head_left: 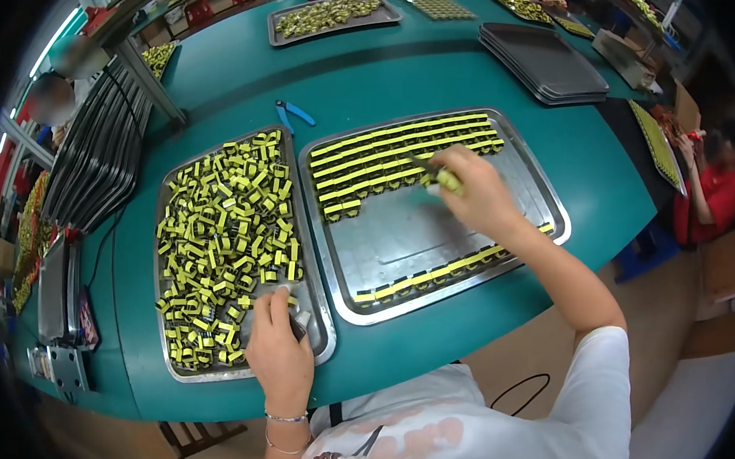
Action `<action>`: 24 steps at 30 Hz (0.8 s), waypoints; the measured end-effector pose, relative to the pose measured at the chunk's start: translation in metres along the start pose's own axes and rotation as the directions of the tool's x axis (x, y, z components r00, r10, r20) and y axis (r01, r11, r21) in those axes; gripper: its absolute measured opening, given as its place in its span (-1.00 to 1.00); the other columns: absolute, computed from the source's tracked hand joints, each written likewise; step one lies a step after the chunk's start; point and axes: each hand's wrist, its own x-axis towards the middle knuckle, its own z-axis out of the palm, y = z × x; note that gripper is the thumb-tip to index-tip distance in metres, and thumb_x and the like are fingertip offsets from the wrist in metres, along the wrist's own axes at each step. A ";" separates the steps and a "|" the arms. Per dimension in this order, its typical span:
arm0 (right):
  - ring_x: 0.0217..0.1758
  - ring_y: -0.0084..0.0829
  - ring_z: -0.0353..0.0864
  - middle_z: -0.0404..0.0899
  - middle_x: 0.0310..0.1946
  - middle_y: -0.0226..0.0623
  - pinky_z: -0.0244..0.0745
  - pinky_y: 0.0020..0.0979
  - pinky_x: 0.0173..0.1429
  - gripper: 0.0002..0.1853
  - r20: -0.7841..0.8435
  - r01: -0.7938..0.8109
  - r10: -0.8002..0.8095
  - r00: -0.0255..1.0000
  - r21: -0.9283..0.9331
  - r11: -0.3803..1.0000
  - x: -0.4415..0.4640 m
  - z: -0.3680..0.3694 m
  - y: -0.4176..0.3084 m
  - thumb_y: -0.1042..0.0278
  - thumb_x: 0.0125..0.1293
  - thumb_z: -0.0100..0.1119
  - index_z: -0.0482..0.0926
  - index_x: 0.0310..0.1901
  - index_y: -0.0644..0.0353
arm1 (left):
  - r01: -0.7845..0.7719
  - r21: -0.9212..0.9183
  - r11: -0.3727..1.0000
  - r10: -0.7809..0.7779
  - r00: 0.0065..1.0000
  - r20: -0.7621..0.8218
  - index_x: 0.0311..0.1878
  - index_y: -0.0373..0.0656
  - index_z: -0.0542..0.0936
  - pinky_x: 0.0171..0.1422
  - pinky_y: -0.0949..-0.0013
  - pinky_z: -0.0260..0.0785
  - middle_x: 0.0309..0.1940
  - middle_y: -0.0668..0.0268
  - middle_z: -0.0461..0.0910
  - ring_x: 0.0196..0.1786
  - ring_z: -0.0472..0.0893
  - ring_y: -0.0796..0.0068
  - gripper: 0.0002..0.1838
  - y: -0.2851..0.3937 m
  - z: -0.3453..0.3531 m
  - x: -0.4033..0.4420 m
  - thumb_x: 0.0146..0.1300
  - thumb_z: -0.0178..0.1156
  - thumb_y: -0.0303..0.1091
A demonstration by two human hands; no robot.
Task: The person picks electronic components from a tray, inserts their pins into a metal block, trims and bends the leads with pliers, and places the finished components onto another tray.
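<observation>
A metal tray [325, 332] on the left is heaped with loose black parts wrapped in yellow tape [225, 212]. Over its lower right part is my left hand [280, 346], closed, its fingers near a few loose parts; what they hold is hard to make out. The right tray [401, 231] carries similar yellow-topped parts [388, 163] in several slanting rows along its far side, and one row by its near edge. Above the right end of the far rows my right hand [471, 189] is closed on a yellow-taped part [449, 181].
Blue-handled pliers [295, 114] lie beyond the trays. Farther back are another filled tray [273, 32] and a stack of empty trays [546, 64]. More trays stand upright at left [99, 146]. A person in red [717, 196] is at the right.
</observation>
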 end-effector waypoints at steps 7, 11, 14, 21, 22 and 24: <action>-0.21 -0.03 0.59 0.48 -0.18 -0.16 0.53 -0.11 -0.15 -0.78 0.152 0.180 -0.188 0.970 0.065 0.982 0.014 0.052 -0.028 0.53 0.14 0.22 0.55 -0.15 0.22 | -0.048 -0.076 0.996 0.051 0.998 0.036 -0.01 -0.22 0.49 -0.14 0.12 0.40 -0.21 0.13 0.49 -0.17 0.56 -0.01 -0.51 -0.002 0.002 -0.002 -0.11 0.18 -0.74; -0.23 -0.04 0.59 0.48 -0.19 -0.16 0.52 -0.11 -0.14 -0.79 0.142 0.178 -0.185 0.972 0.066 0.982 0.017 0.071 -0.025 0.54 0.13 0.22 0.55 -0.16 0.22 | -0.016 -0.200 0.980 0.016 1.000 -0.002 0.04 -0.28 0.49 -0.07 0.20 0.46 -0.15 0.11 0.55 -0.12 0.60 0.11 -0.58 -0.004 0.002 -0.003 0.06 0.20 -0.71; -0.23 -0.04 0.59 0.48 -0.19 -0.17 0.52 -0.10 -0.13 -0.79 0.121 0.160 -0.166 0.979 0.052 0.986 0.018 0.066 -0.028 0.51 0.13 0.24 0.55 -0.17 0.23 | 0.149 -0.558 0.817 -0.134 0.989 0.068 0.11 -0.28 0.48 -0.03 0.31 0.51 -0.10 0.16 0.57 -0.10 0.62 0.32 -0.64 -0.002 -0.003 -0.004 0.23 0.16 -0.64; -0.16 -0.04 0.54 0.46 -0.18 -0.12 0.46 -0.15 -0.06 -0.77 0.219 0.000 -0.029 0.975 0.133 0.991 0.004 0.014 -0.054 0.41 0.24 0.14 0.47 -0.10 0.31 | 0.284 -0.958 0.039 -0.148 0.950 0.275 0.22 -0.33 0.38 -0.03 0.42 0.58 0.07 0.03 0.54 -0.08 0.61 0.46 -0.59 0.001 -0.004 -0.004 0.35 0.17 -0.46; -0.10 -0.05 0.50 0.44 -0.17 -0.09 0.43 -0.17 0.00 -0.73 0.283 -0.034 -0.024 0.959 0.200 0.979 0.000 0.009 -0.057 0.39 0.29 0.08 0.44 -0.03 0.32 | 0.316 -0.949 -0.016 -0.127 0.940 0.316 0.23 -0.32 0.37 -0.04 0.42 0.58 0.06 0.02 0.55 -0.07 0.61 0.45 -0.58 0.003 -0.004 -0.005 0.35 0.17 -0.45; -0.06 -0.12 0.49 0.44 -0.15 -0.13 0.39 -0.23 0.06 -0.70 0.312 0.020 -0.107 0.944 0.269 0.963 -0.012 0.002 -0.066 0.35 0.31 0.10 0.45 0.02 0.28 | 0.377 -0.911 -0.165 -0.085 0.915 0.394 0.28 -0.34 0.34 -0.06 0.43 0.59 0.07 -0.05 0.54 -0.06 0.61 0.44 -0.53 0.010 -0.004 -0.004 0.35 0.18 -0.44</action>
